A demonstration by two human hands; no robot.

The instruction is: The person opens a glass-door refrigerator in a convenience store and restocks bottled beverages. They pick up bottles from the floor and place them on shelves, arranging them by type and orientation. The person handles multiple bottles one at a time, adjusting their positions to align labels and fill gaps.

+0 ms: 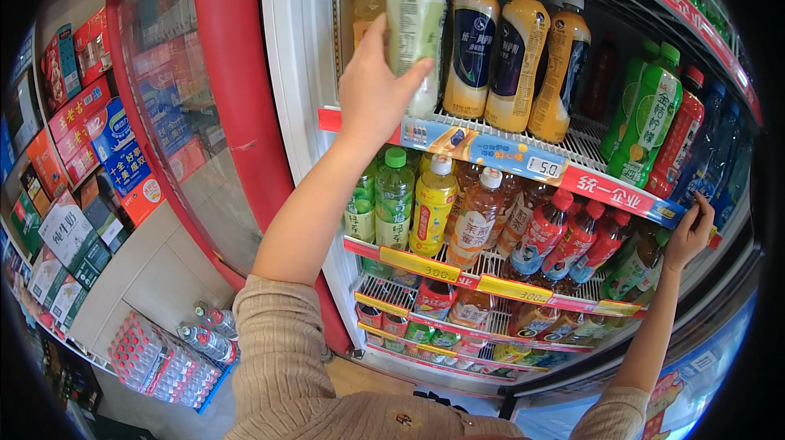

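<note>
My left hand (381,75) grips a pale green bottle with a white cap (419,23) near the front edge of the cooler's upper shelf. Its thumb is on one side and its fingers wrap behind the other. Right of it stand several yellow and dark-blue milk tea bottles (471,41). My right hand (692,231) rests with curled fingers at the right end of the shelf's price strip (592,187). Red and dark blue bottles stand just above it. Whether its fingers grip the strip I cannot tell.
An open red-framed glass door (236,72) stands left. Lower shelves hold green tea (392,194), yellow (433,213) and red-capped bottles (543,237). Boxed drinks (122,145) fill a rack beyond the door; shrink-wrapped water bottles (162,360) are stacked on the floor.
</note>
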